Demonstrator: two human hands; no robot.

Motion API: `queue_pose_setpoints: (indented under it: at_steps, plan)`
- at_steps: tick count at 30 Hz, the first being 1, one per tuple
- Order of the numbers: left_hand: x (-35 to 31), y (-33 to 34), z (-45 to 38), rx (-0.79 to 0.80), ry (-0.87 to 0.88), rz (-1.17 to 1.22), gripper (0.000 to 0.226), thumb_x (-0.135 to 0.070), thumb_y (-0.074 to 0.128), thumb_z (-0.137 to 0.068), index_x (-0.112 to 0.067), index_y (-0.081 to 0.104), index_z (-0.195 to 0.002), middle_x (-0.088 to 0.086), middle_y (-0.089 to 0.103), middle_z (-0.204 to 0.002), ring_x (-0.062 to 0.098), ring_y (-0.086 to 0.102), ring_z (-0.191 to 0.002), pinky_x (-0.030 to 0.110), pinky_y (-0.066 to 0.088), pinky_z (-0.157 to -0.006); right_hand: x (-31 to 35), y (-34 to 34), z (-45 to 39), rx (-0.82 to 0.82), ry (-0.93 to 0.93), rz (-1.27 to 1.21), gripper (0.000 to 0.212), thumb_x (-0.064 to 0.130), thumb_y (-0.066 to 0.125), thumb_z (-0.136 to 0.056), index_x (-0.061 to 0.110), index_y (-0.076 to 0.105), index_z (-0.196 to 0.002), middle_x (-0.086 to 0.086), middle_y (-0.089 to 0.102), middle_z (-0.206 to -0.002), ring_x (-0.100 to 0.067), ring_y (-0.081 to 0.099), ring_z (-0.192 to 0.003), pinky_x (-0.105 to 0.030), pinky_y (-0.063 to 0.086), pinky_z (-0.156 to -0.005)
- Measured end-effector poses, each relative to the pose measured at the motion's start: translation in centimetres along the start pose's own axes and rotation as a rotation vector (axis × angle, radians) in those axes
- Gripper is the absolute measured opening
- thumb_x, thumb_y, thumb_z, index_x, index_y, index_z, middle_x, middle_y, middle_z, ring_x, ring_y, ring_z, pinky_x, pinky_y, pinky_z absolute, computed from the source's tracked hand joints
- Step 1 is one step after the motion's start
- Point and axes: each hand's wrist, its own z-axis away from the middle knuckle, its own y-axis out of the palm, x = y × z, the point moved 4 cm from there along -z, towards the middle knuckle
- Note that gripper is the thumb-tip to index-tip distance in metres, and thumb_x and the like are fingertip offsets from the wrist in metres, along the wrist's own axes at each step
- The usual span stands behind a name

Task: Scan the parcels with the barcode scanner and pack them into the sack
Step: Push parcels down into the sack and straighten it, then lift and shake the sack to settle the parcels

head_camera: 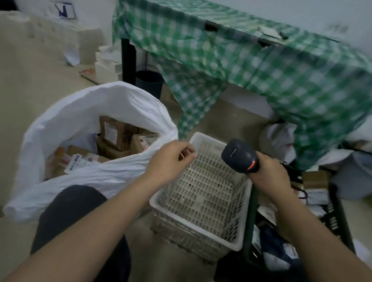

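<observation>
While the right hand (268, 172) grips the barcode scanner (239, 155), the left hand (171, 156) pinches something small; the sack (85, 114) at nine o'clock could slump shut unsupported.

I cannot tell what my left hand (171, 156) pinches: only a small tan sliver shows past the fingertips (192, 155). My right hand (270, 172) hides the grip of the barcode scanner (239, 155). The parcels (115, 135) left of my left fingers are partly buried behind the sack (85, 114) rim, their labels unreadable. Beyond my fingers, the checked tablecloth (248, 61) smears with blur.
</observation>
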Motion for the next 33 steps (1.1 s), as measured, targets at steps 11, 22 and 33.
queue_pose_setpoints:
  at_steps: [11, 22, 33]
  plan:
    - [-1.2, 19.5, -1.5, 0.449, -0.056, -0.008, 0.02, -0.032, 0.054, -0.097, -0.019, 0.065, -0.108, -0.006, 0.063, -0.094, 0.01, 0.059, -0.083, 0.031, 0.052, -0.076, -22.5, 7.7, 5.6, 0.37, 0.363, 0.009, 0.052, 0.041, 0.08, -0.071, 0.022, 0.06, -0.115, -0.006, 0.068, -0.11, -0.029, 0.062, -0.099, -0.039, 0.05, -0.083]
    - [-0.1, 34.5, -3.1, 0.608, -0.148, 0.023, 0.018, -0.025, 0.053, -0.098, -0.019, 0.065, -0.11, -0.009, 0.062, -0.098, 0.006, 0.057, -0.094, 0.021, 0.045, -0.084, -35.1, 18.9, 9.2, 0.82, 0.379, 0.182, 0.053, 0.03, 0.068, -0.084, 0.018, 0.051, -0.132, -0.011, 0.049, -0.139, -0.029, 0.048, -0.125, -0.037, 0.041, -0.102]
    - [-0.2, 34.0, -2.7, 0.569, -0.219, 0.107, 0.014, -0.022, 0.052, -0.098, -0.026, 0.063, -0.106, -0.015, 0.06, -0.097, -0.004, 0.054, -0.088, 0.022, 0.045, -0.083, -31.7, 15.5, 8.3, 0.639, 0.387, -0.094, 0.041, 0.035, 0.068, -0.088, 0.017, 0.06, -0.124, -0.007, 0.062, -0.124, -0.025, 0.056, -0.112, -0.037, 0.049, -0.091]
